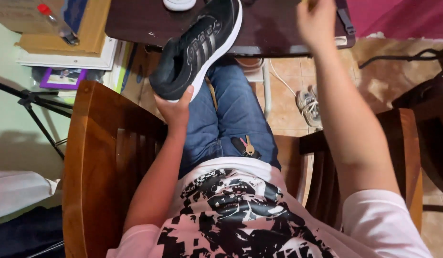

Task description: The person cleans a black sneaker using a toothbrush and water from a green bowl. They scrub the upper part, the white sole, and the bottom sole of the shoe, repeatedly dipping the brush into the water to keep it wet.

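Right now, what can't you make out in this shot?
Head view only:
- Right hand: fingertips cut off by the top edge; any hold is unknowable.
- White object on the dark table: mostly cropped.
- Black sneaker: heel underside hidden by the left hand.

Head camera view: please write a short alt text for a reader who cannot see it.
A seated person's left hand holds a black sneaker by its heel, above their jeans. The right hand reaches over a dark table; keys hang at the waist.

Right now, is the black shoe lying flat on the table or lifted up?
Lifted and tilted: the left hand holds the black shoe at its heel, toe resting on the dark table.
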